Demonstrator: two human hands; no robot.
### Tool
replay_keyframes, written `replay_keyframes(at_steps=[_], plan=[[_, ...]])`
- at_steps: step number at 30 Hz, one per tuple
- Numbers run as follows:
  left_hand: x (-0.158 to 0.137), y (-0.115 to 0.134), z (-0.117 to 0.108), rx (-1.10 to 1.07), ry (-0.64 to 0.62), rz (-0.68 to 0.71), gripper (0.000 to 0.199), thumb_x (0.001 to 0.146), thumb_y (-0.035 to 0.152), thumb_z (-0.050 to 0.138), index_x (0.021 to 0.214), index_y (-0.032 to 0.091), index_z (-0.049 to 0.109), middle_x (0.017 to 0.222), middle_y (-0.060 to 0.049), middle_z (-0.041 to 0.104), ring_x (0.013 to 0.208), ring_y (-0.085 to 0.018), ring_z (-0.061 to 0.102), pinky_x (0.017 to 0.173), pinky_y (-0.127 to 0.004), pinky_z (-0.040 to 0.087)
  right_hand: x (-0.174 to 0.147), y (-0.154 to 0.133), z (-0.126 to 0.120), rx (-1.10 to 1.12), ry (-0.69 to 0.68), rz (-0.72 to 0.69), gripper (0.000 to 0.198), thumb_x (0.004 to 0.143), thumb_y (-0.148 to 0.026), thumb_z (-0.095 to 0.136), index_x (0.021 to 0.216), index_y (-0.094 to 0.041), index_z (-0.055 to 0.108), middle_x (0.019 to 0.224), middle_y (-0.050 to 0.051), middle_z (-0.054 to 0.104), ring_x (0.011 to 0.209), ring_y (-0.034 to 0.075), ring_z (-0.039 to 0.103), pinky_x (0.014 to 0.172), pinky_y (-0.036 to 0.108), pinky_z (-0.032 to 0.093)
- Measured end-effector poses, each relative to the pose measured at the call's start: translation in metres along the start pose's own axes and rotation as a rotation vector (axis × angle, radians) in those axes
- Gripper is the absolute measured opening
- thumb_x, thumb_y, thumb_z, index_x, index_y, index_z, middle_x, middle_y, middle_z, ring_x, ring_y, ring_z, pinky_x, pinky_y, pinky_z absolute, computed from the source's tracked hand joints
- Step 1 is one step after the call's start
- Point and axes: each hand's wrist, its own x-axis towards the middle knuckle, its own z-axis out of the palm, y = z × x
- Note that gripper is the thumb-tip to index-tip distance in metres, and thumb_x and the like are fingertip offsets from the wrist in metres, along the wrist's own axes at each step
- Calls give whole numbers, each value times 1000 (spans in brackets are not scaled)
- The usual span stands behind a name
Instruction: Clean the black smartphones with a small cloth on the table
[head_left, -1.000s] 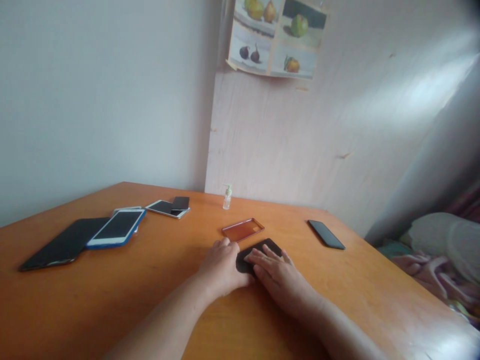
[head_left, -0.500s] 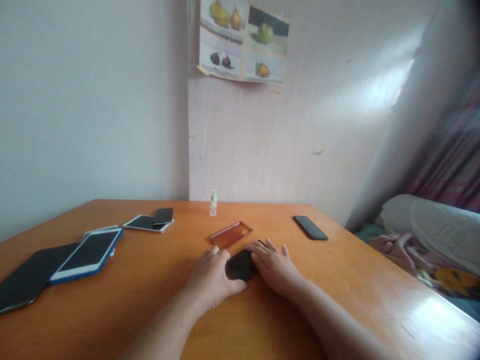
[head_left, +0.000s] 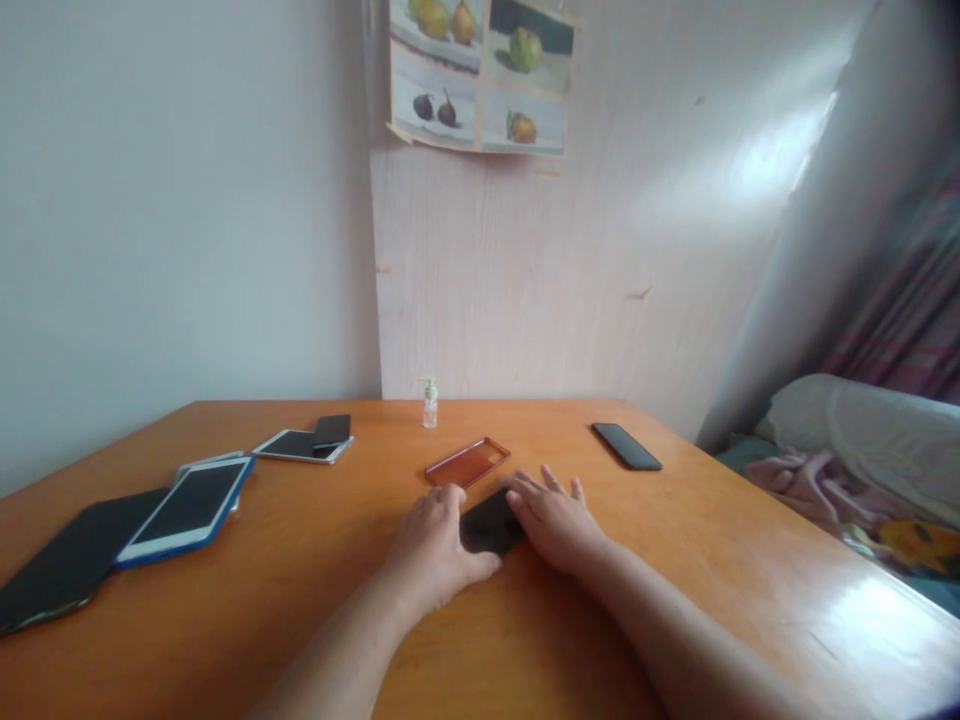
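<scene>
A dark smartphone (head_left: 489, 522) lies in front of me on the wooden table (head_left: 480, 640). My left hand (head_left: 439, 545) is curled round its left end, thumb along the near edge and fingers at the far edge. Fingers fanned out, my right hand (head_left: 555, 518) rests over the phone's right end and hides part of it. Just beyond the phone is an open reddish-brown phone case (head_left: 469, 464), touched by neither hand.
To the left lie a black flat slab (head_left: 75, 550), a blue-edged tablet (head_left: 187, 508) and a white tablet (head_left: 289, 446) with a small black device (head_left: 332, 430) on it. A pump bottle (head_left: 430, 405) stands at the back. Another black phone (head_left: 627, 446) lies right.
The view has shifted slightly, so the table things appear a little further right. My hands stay at the two ends of the phone, the right hand's fingers a bit further off its far corner.
</scene>
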Motion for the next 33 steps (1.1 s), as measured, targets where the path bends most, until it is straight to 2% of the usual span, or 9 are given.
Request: replay_keyframes(at_steps=[6, 8, 11, 13, 18, 20, 25, 27, 33], plan=[[-1, -1, 2, 7, 19, 19, 48, 69, 37, 65, 110, 19, 47, 105, -11, 62, 101, -26, 59, 83, -32, 44, -15, -20, -2, 105, -127, -335, 50, 99, -56, 16, 142, -44, 37, 154, -4, 34, 144, 31, 18, 109, 69, 2], [-1, 0, 1, 0, 22, 15, 52, 68, 40, 66, 112, 19, 46, 106, -12, 62, 101, -26, 59, 82, -32, 44, -12, -16, -2, 78, -109, -274, 51, 99, -57, 16, 142, -43, 38, 153, -4, 34, 144, 32, 18, 107, 72, 2], [0, 1, 1, 6, 17, 17, 63, 64, 48, 70, 115, 18, 48, 111, -12, 60, 103, -28, 59, 84, -33, 44, 0, 2, -2, -19, -23, 5, 54, 99, -56, 17, 142, -36, 41, 153, 0, 35, 144, 36, 15, 104, 76, 3], [0, 0, 0, 22, -1, 31, 59, 63, 49, 71, 110, 19, 54, 111, -11, 59, 104, -28, 58, 85, -33, 44, 2, 10, -3, -40, 3, 85, 55, 98, -55, 17, 142, -33, 42, 154, 2, 34, 144, 36, 13, 104, 76, 2], [1, -2, 1, 23, -26, 35, 41, 67, 49, 69, 97, 22, 62, 101, -8, 59, 95, -25, 60, 77, -30, 44, -23, -8, -7, 109, -125, -255, 52, 99, -55, 16, 143, -40, 39, 154, -3, 34, 145, 31, 15, 109, 70, 3], [1, -1, 0, 15, -20, 35, 41, 67, 49, 70, 98, 22, 62, 100, -8, 58, 94, -24, 60, 76, -30, 44, -27, -10, -8, 123, -155, -309, 50, 99, -55, 15, 142, -43, 39, 153, -4, 34, 145, 30, 16, 109, 69, 2], [0, 1, -4, 4, -27, 34, 44, 62, 49, 75, 96, 23, 63, 101, -7, 59, 97, -25, 59, 79, -30, 44, -10, 18, -8, -23, -16, 45, 53, 98, -54, 19, 143, -35, 41, 153, 1, 36, 144, 37, 14, 103, 76, 1], [0, 1, -4, -7, -38, 38, 46, 61, 50, 75, 97, 24, 63, 102, -6, 59, 97, -25, 58, 79, -30, 44, -9, 20, -8, -38, -5, 79, 54, 98, -56, 22, 143, -33, 40, 153, 2, 35, 144, 38, 13, 103, 76, 0], [0, -1, -5, -9, -40, 45, 47, 66, 55, 71, 100, 24, 63, 103, -7, 59, 97, -24, 59, 79, -30, 44, -36, -13, -13, 110, -171, -329, 50, 98, -58, 19, 141, -45, 40, 153, -5, 35, 144, 33, 16, 108, 71, -1]])
